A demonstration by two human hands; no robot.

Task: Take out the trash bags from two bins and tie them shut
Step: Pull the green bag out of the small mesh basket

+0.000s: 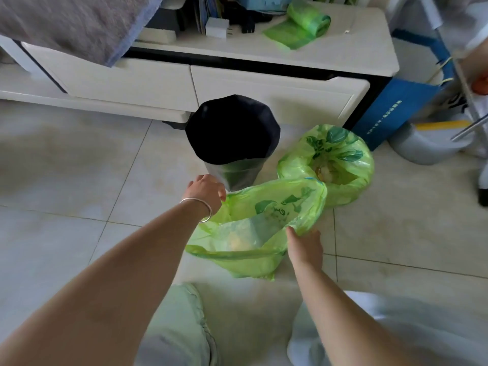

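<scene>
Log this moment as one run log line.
left hand: grips near bag rim | right hand: grips rim | green trash bag: out, open, untied | black bin: empty

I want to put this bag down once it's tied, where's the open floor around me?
Bare tile lies left of the dark bin and your left hand, out to the cabinet. More lies to the right, past the near green bag under your right hand. It is crowded around the second bag and the blue box.

Bag contents (239, 243) blurred behind green plastic
</scene>
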